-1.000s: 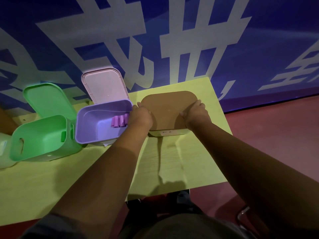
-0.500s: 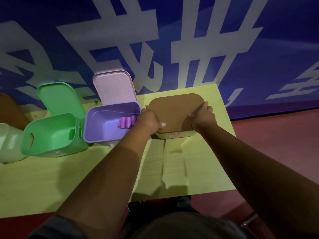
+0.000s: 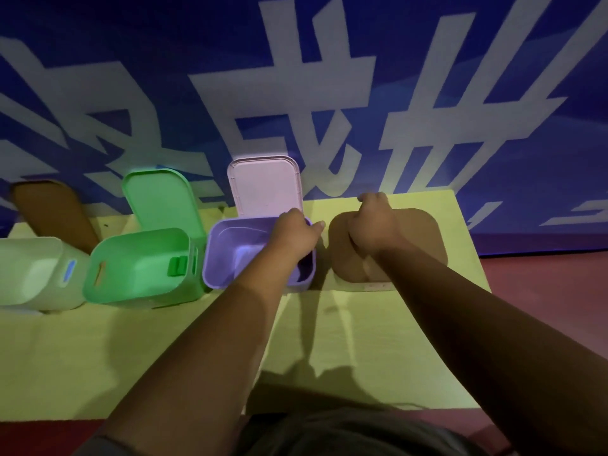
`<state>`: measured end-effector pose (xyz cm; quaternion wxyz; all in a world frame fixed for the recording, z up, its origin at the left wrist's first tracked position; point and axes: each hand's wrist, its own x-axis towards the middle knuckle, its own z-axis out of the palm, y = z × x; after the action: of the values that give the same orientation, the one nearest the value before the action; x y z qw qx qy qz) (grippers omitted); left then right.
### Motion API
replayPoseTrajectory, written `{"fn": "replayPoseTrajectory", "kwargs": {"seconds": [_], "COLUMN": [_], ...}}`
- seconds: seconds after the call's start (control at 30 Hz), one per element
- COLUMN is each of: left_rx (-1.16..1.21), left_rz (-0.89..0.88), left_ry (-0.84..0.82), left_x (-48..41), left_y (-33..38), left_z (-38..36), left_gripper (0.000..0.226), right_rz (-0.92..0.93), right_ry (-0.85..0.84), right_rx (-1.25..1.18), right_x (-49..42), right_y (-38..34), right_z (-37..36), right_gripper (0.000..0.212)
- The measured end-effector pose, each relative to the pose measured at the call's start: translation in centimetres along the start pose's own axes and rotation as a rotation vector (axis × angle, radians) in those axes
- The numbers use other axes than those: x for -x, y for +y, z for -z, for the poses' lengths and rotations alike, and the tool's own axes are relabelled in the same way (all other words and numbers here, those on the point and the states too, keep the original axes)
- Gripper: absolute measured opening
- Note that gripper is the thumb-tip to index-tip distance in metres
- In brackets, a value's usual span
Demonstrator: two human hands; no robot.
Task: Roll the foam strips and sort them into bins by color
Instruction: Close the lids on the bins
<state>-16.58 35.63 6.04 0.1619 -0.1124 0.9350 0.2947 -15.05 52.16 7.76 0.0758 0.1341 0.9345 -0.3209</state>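
Head view: the brown lid (image 3: 414, 245) is gripped by the curled fingers of the right hand (image 3: 371, 232), probably for opening; the fingers of the left hand (image 3: 292, 235) cannot be told.

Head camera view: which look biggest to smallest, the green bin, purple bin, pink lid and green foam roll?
1. Green bin and purple bin: about alike; an arm hides part of the purple one.
2. Pink lid.
3. Green foam roll, by far the smallest.

I note big white Chinese characters (image 3: 289, 103) on the blue wall banner (image 3: 98, 44), cropped, unreadable. Small white label (image 3: 375, 286) on the brown-lidded bin (image 3: 418, 245): blurred.
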Motion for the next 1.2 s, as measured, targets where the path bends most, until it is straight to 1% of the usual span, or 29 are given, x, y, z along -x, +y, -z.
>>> {"fn": "replayPoseTrajectory", "kwargs": {"seconds": [0.07,0.13,0.17,0.2,0.27,0.33,0.37,0.4,0.43,0.47,0.53,0.57,0.6,0.63,0.7,0.77,0.8,0.87,0.9,0.93,0.97,1.0,1.07,1.1,1.13,1.2], "left_rx": [0.093,0.211,0.276,0.331,0.404,0.459,0.495,0.517,0.532,0.521,0.467,0.478,0.514,0.573,0.707,0.818,0.871,1.000,1.054,1.080,1.081,1.074,1.076,1.073,1.064,1.045], "left_rz": [0.035,0.070,0.088,0.100,0.104,0.110,0.111,0.119,0.116,0.105,0.059,0.044,0.048,0.072,0.162,0.228,0.246,0.258,0.279,0.306,0.323,0.328,0.321,0.308,0.293,0.287], "left_ry": [0.007,-0.007,-0.018,-0.024,-0.043,-0.063,-0.080,-0.100,-0.116,-0.119,-0.108,-0.105,-0.111,-0.123,-0.153,-0.171,-0.156,-0.087,-0.045,-0.001,0.035,0.053,0.015,-0.006,-0.017,-0.007], "left_x": [-1.8,-3.7,-4.5,-4.8,-5.4,-5.7,-6.1,-6.3,-6.6,-6.9,-7.6,-8.0,-8.2,-8.2,-7.9,-7.4,-7.1,-6.4,-5.9,-5.6,-5.2,-4.8,-3.7,-3.1,-2.5,-1.7], "left_y": [-1.1,-2.5,-3.0,-3.2,-3.7,-4.1,-4.4,-4.8,-5.2,-5.6,-6.5,-6.8,-6.9,-6.8,-6.5,-6.1,-6.2,-6.3,-6.7,-7.2,-7.8,-8.6,-10.4,-11.3,-12.1,-13.5], "left_z": [2.7,4.8,5.7,6.5,8.0,8.7,9.1,9.5,9.8,10.2,10.9,11.3,11.8,12.4,13.7,14.8,15.0,15.4,15.6,15.7,15.7,15.6,15.1,14.7,14.3,13.2], "left_gripper": [0.045,0.047,0.045,0.037,0.007,0.007,0.013,0.026,0.035,0.037,0.026,0.024,0.031,0.039,0.047,0.054,0.050,0.021,0.015,0.021,0.026,0.027,0.024,0.022,0.021,0.023], "right_rz": [-0.044,-0.108,-0.125,-0.148,-0.208,-0.236,-0.237,-0.239,-0.231,-0.219,-0.156,-0.107,-0.060,-0.014,0.071,0.205,0.292,0.407,0.425,0.427,0.417,0.391,0.288,0.197,0.098,-0.011], "right_ry": [-0.068,-0.112,-0.124,-0.131,-0.146,-0.171,-0.188,-0.201,-0.204,-0.191,-0.154,-0.123,-0.095,-0.066,-0.045,-0.056,-0.064,-0.096,-0.112,-0.106,-0.073,-0.010,0.134,0.157,0.131,0.040], "right_rx": [-0.259,-0.377,-0.415,-0.452,-0.500,-0.504,-0.505,-0.481,-0.450,-0.414,-0.363,-0.331,-0.291,-0.266,-0.269,-0.265,-0.228,-0.184,-0.196,-0.193,-0.195,-0.147,0.098,0.189,0.189,0.049], "right_x": [-1.7,-3.4,-4.5,-5.5,-7.3,-8.8,-9.5,-10.0,-10.6,-11.1,-10.5,-9.8,-8.8,-8.1,-6.7,-5.1,-4.3,-3.1,-2.5,-2.0,-1.6,-1.5,-1.7,-1.7,-1.6,-1.0], "right_y": [-2.9,-5.7,-6.9,-8.0,-9.7,-10.3,-10.5,-10.5,-10.4,-10.1,-10.7,-11.1,-11.6,-12.0,-12.8,-13.8,-14.3,-15.0,-15.2,-15.2,-14.9,-14.5,-13.2,-12.5,-11.8,-10.9], "right_z": [-1.8,-3.2,-4.0,-4.6,-5.4,-6.3,-6.9,-7.6,-8.3,-9.1,-9.5,-9.5,-9.2,-9.1,-9.1,-8.8,-8.5,-7.9,-7.4,-7.0,-6.7,-6.5,-6.4,-6.5,-6.6,-7.1], "right_gripper": [0.042,0.040,0.043,0.047,0.057,0.065,0.067,0.066,0.064,0.059,0.044,0.032,0.019,0.012,0.015,0.010,0.010,0.014,0.014,0.015,0.020,0.025,0.036,0.043,0.051,0.060]}}
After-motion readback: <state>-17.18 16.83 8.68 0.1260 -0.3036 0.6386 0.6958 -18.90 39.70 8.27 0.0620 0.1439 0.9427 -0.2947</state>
